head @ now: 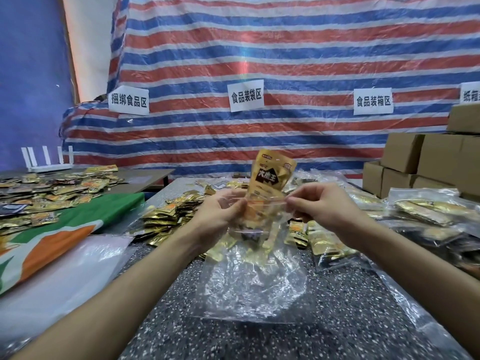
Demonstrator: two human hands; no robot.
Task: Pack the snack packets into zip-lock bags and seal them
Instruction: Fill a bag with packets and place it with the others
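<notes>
Speckled table fills the lower centre of the frame, with both forearms reaching over it. A clear zip-lock bag hangs from the hands at centre, its bottom resting on the table. Left hand grasps the left side of the bag mouth; right hand pinches the right end. One golden snack packet stands upright, half out of the mouth. Loose packets lie centre left, filled bags right, cardboard boxes upper right.
</notes>
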